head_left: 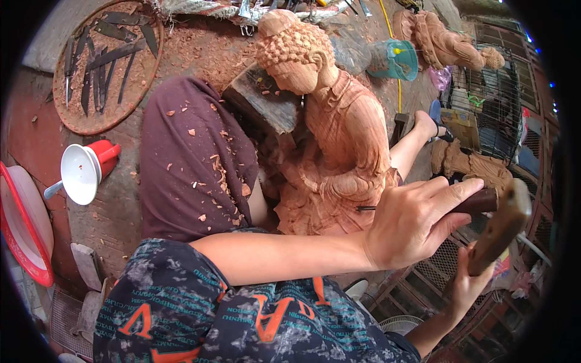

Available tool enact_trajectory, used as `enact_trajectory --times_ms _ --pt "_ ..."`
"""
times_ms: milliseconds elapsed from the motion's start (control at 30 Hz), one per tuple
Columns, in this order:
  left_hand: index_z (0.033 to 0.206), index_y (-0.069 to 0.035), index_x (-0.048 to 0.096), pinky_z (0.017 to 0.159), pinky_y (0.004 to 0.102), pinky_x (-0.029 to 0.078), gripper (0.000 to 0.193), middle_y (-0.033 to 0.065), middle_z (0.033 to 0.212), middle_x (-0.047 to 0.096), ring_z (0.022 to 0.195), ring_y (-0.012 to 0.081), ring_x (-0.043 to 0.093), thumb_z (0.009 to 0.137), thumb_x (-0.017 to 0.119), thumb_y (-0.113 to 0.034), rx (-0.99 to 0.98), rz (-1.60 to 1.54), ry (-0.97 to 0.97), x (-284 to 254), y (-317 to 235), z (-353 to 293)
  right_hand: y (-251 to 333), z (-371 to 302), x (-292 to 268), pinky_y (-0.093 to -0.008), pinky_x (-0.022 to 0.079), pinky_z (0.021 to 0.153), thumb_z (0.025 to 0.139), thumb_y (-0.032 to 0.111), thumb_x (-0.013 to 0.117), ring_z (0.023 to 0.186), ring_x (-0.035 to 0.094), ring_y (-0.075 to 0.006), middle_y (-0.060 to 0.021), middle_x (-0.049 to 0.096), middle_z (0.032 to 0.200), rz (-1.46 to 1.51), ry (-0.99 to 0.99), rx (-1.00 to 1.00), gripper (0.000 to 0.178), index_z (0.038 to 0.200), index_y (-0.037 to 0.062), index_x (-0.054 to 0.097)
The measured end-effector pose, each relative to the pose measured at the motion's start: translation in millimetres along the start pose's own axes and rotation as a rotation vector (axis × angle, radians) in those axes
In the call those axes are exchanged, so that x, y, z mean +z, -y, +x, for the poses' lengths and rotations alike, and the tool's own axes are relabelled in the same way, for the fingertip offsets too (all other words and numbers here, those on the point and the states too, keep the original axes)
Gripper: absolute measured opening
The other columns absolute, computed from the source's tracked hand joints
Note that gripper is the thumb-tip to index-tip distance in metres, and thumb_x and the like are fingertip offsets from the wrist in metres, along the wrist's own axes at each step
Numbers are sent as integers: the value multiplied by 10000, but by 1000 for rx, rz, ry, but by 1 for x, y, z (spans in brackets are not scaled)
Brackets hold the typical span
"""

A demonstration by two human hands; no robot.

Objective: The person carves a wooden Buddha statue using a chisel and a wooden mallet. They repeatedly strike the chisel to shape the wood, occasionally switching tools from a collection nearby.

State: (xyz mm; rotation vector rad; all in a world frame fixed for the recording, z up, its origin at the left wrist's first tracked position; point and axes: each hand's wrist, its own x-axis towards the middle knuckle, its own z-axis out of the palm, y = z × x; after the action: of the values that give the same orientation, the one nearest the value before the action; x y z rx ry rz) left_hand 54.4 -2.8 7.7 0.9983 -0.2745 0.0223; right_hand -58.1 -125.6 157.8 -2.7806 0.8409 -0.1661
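A reddish carved wooden statue (357, 133) of a seated figure with curled hair leans across my lap. Its head rests beside a dark wooden block (266, 100). My left hand (417, 221) reaches across to the statue's lower right side, closed around the dark handle of a chisel (478, 201). The chisel's thin blade shows at the carved folds; whether its edge touches the wood is hard to tell. At the far right, my right hand (471, 281) grips a worn wooden mallet (499, 233), its upper end by the chisel's handle end.
A round woven tray (136, 100) of dark blades and tools lies upper left. Below it are a white cup (80, 175) and a red-rimmed basin (45, 242). A teal container (402, 59), another carved statue (442, 39) and a wire cage (487, 103) stand upper right. Wood chips cover my trousers.
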Motion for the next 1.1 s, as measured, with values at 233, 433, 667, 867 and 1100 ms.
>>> enact_trajectory --times_ms 233,433,667,867,1100 --pt "1192 -106 582 497 346 445 437 70 676 543 570 235 566 780 673 -220 -6 10 11 -1 2 -4 -1 -4 1 -217 399 728 774 -81 596 779 480 -101 -22 505 892 -123 -8 -39 548 1290 3 434" --pt "1189 -85 578 490 338 441 450 72 661 543 557 238 563 759 684 -167 60 -45 18 -6 2 -5 -3 -12 0 -232 418 756 789 -52 579 800 501 -98 -45 518 914 -92 6 -73 515 1275 -19 411" --pt "1175 -81 583 489 331 446 449 68 651 541 547 232 559 747 691 -164 73 -26 53 -11 3 -8 17 -17 -1 -228 416 747 798 -72 579 783 497 -103 -28 509 873 44 18 -14 506 1274 -23 416" --pt "1173 -75 584 492 325 448 492 57 637 534 531 228 555 727 709 -243 113 -30 219 -21 -13 -10 18 -22 11 -254 406 791 800 -42 549 797 485 -111 -36 508 879 2 -63 -57 573 1336 -38 346" --pt "1053 -66 614 515 326 457 372 72 677 584 548 229 585 736 717 -230 -43 -93 179 -18 -10 -7 30 -26 0 -322 332 952 777 -28 564 805 484 -124 -35 509 799 39 -98 -76 662 1356 -68 245"
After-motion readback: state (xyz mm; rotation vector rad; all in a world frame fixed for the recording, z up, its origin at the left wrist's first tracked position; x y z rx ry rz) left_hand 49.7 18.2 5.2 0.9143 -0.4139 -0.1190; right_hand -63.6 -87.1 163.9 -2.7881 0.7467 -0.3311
